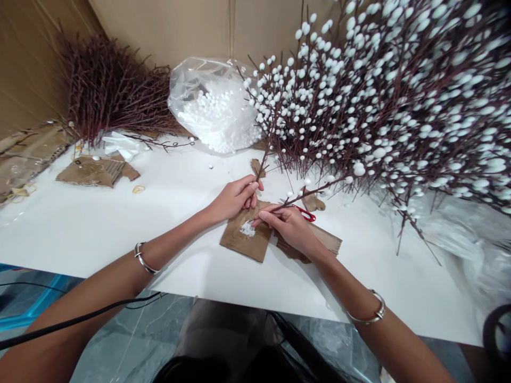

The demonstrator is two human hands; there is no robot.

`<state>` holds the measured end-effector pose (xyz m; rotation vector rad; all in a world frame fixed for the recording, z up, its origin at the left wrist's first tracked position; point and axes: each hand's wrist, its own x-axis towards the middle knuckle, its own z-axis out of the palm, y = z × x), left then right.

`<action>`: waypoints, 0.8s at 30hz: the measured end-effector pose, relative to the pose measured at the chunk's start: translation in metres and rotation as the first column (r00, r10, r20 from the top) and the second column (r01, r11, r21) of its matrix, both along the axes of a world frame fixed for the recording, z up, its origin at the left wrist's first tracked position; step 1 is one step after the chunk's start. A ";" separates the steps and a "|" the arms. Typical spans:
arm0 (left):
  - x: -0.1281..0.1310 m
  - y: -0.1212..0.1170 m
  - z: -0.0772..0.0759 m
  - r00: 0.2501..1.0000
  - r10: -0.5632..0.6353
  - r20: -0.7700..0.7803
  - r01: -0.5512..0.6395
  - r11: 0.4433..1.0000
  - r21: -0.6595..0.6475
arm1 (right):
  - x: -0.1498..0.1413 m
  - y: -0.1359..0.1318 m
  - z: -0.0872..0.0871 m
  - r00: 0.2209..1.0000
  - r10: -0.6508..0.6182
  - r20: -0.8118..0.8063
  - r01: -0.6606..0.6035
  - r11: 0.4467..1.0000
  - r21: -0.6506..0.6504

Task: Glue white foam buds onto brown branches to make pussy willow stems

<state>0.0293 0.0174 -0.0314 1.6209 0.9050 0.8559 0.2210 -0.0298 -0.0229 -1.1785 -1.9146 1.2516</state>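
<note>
My left hand [241,196] is closed around the brown stem of an artificial branch [264,154], which rises away from me toward the berry-covered bunch. Between the fingers of my right hand [289,223] is a second, thinner twig [315,190] with white buds, slanting up to the right. Its lower end is close to a dab of white paste [247,229] on a piece of cardboard [245,247]; whether it touches, I cannot tell. Red-handled scissors [306,214] lie just behind my right hand, partly covered. Another cardboard piece [327,239] lies under my right wrist.
A clear plastic bag [217,106] of white foam balls stands at the back. Bare brown twigs [115,90] are heaped at the left, white-berried branches [359,96] at the right. Torn cardboard [93,170] and a rubber band [138,189] lie on the white table [167,207].
</note>
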 end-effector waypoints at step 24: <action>0.000 0.000 0.001 1.000 -0.009 -0.004 0.009 0.999 -0.043 | 0.006 0.002 0.001 0.811 -0.355 -0.466 0.429 0.901 0.060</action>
